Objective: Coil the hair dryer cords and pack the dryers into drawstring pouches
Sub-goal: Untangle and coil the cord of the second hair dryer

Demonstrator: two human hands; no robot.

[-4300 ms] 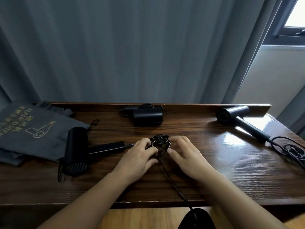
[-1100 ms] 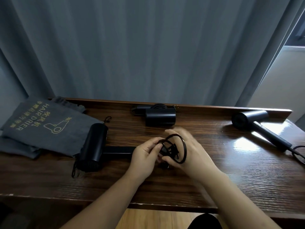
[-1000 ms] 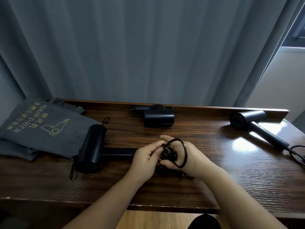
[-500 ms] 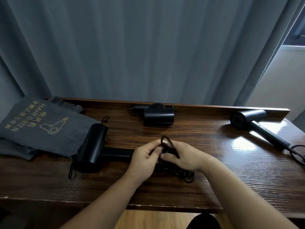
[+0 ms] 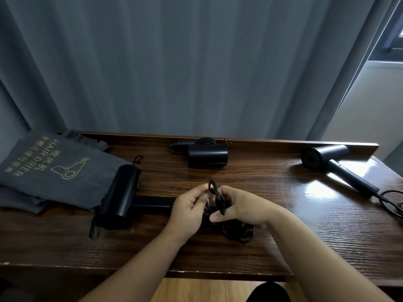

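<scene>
A black hair dryer (image 5: 122, 197) lies on the wooden table (image 5: 283, 247), its handle pointing right toward my hands. Its black cord (image 5: 218, 197) is bunched between them. My left hand (image 5: 189, 210) pinches the cord bundle from the left, and my right hand (image 5: 242, 205) grips a loop of it from the right. More cord loops (image 5: 239, 233) lie on the table under my right wrist. Grey drawstring pouches (image 5: 50, 168) printed "HAIR DRIER" lie flat at the far left.
A second black dryer (image 5: 207, 154) with its cord coiled sits at the back middle. A third dryer (image 5: 335, 164) lies at the back right, its loose cord (image 5: 392, 203) trailing to the right edge. A grey curtain (image 5: 174, 62) hangs behind the table.
The large loop my right hand held up has been drawn down tight onto the bundle. Both hands stay at the cord, now closer together.
</scene>
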